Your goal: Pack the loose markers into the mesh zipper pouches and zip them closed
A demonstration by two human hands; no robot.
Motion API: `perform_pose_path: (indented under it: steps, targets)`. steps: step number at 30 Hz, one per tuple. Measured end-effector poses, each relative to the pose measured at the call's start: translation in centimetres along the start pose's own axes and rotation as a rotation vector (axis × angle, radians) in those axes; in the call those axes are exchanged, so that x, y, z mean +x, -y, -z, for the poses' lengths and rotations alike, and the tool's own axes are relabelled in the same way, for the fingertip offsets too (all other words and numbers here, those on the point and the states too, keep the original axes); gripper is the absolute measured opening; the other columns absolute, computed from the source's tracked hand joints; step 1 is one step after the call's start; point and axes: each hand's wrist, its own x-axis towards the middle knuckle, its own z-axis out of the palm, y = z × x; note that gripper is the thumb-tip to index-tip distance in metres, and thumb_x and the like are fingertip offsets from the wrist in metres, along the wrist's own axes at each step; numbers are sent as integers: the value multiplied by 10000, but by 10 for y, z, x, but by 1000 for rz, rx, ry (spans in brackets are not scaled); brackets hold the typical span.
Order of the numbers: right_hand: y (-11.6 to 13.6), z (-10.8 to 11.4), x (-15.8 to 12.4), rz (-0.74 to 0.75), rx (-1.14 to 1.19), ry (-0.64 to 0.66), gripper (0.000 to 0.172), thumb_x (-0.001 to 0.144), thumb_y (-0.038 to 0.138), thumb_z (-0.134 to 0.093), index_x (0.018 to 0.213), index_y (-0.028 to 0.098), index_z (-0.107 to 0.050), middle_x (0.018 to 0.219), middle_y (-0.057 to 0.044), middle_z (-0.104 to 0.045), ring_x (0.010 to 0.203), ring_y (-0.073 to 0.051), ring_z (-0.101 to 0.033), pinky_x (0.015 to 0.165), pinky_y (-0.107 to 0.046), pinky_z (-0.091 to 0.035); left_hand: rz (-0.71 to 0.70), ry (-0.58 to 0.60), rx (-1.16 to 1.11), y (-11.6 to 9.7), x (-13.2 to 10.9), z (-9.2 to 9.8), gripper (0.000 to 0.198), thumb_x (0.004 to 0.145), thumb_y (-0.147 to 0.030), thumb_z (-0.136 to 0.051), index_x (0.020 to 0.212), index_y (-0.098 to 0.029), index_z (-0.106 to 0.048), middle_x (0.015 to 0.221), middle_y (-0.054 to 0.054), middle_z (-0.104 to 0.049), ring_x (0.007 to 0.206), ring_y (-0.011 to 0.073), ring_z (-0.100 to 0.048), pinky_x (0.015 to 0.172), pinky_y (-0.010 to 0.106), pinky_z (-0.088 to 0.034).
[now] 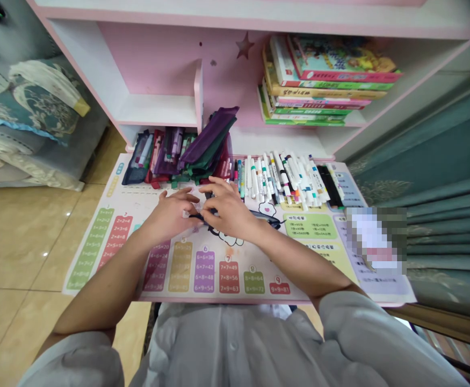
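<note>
A dark zip pouch [273, 220] lies flat on the printed desk mat, mostly covered by my hands; its right end shows past my right wrist. My left hand [174, 215] is at the pouch's left end, thumb and fingers closed on its edge. My right hand [229, 212] lies over the pouch with bent fingers gripping it near my left fingertips. Just beyond my hands are filled mesh pouches [174, 150] in blue, red and purple, with purple and green pouches [212, 140] heaped on top. White marker pens [287, 180] lie in a loose row to the right.
Black marker pens [331, 185] lie at the row's right end. Stacked books [323, 91] stand on the pink and white shelf [158, 110] behind. A blurred-out rectangular item [375, 239] is at the desk's right edge, beside a green curtain [432, 177].
</note>
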Motion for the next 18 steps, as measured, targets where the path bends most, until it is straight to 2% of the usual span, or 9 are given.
perform_pose_path:
  steps: [7,12,18]
  targets:
    - [-7,2,4,-146,80,115,201,896,235,-645,729,216,-756,1384,-53,-645,1486,-366,-374,1189,-640,-297,-22,-20,-31,4,1,-3,124,767,-335,-794,705,-240,-744,1269,47,-735,1428,367,-471,1166,693,-216]
    - [-6,7,6,-151,84,156,204,888,217,-646,714,216,-753,1385,-57,-644,1500,-341,-363,1205,-594,-299,-20,-27,-31,2,0,-2,112,753,-315,-812,695,-243,-748,1254,47,-744,1418,362,-482,1164,688,-214]
    - [-4,11,5,-156,100,164,226,881,207,-637,679,218,-737,1397,-53,-638,1509,-350,-350,1204,-657,-261,-1,-30,-40,-1,0,-1,93,752,-300,-819,704,-246,-761,1242,42,-749,1417,365,-482,1172,682,-205]
